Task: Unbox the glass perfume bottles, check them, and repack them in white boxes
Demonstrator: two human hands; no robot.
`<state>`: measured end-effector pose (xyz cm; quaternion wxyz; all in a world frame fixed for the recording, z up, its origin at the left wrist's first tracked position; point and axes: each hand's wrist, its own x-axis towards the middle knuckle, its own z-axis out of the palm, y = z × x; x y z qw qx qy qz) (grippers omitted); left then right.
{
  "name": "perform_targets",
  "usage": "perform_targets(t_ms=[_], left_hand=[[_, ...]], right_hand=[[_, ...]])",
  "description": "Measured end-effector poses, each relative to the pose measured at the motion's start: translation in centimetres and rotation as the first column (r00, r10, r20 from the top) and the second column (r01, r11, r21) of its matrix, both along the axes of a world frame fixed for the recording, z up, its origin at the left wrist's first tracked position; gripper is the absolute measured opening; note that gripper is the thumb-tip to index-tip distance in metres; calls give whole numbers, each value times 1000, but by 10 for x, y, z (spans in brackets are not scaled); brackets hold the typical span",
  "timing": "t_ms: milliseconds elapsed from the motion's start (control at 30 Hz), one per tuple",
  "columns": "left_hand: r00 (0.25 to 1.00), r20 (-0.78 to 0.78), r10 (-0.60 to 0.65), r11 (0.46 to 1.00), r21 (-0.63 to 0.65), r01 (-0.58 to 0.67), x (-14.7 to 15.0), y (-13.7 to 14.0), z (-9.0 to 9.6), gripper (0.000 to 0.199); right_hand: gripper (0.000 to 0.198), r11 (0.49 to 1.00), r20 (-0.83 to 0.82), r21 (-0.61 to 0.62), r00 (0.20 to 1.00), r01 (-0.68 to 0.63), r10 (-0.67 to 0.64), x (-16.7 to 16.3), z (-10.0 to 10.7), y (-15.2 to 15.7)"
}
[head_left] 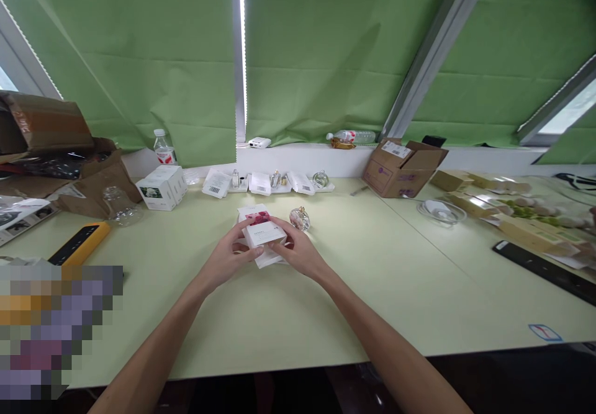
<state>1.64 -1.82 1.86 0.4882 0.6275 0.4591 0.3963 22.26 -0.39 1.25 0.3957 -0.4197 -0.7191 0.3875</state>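
Bare forearms (172, 315), one pair, are spanning the near part of a smooth pale-green tabletop (372, 333). Left hand (231, 254): the fingers are bending round one side of a small white box (264, 234) with a dark-red floral print, the thumb lying at its near lower edge. Right hand (300, 251): the fingers are gripping the opposite side, the thumb likewise low. Both hands are clamping the one item between them, over a flat white packet (269, 257); whether box and packet are touching, cannot tell.

Handling, as judged: probably light, stiff thin card, faintly slick, liable to dent under a hard squeeze; contents not visible. Best hold: opposite side walls, close to the corners, thumbs light.

Just beyond the right hand, a round clear-glass bottle (300, 218) with a gold-coloured top is resting; likely weightier, slippery and fragile, better held round its body.

Farther beyond both hands, white packets with barcode labels (217, 183) are lying in a row, small glass bottles (235, 179) among them. Beyond and left of the left hand, white boxes with flower pictures (159, 190) are standing grouped. Beyond and right of the right hand, a brown cardboard carton (395, 172) is sitting.
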Motion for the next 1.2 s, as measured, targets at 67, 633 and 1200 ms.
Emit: perform_targets(t_ms=[67, 633, 1200], left_hand=[[1000, 5, -2, 1000, 3, 2, 0, 0, 0, 73], [1000, -4, -4, 1000, -1, 4, 0, 0, 1, 74], [999, -24, -25, 1000, 1, 25, -1, 0, 1, 74]], right_hand=[[55, 1000, 3, 5, 1000, 2, -2, 0, 0, 0], [57, 1000, 0, -3, 1000, -10, 10, 0, 1, -1], [56, 1000, 38, 11, 999, 6, -7, 0, 0, 0]])
